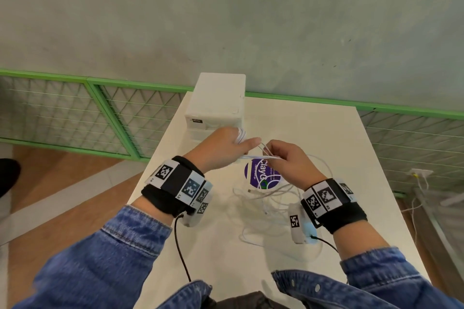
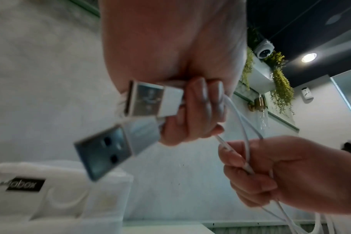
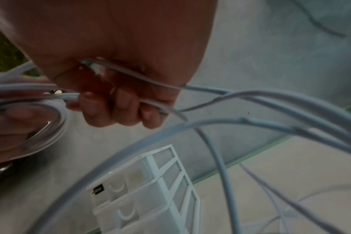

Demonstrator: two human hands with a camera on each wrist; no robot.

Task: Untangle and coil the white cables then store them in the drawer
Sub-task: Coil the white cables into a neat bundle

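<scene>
Thin white cables are lying tangled on the table, strands rising to both hands. The right hand is pinching strands; the left hand is gripping two USB plugs. The drawer unit is standing behind.

A round purple sticker with white lettering lies on the white rectangular table; behind the table runs a green-framed wire mesh fence against a grey plaster wall, over orange-brown floor tiles
</scene>
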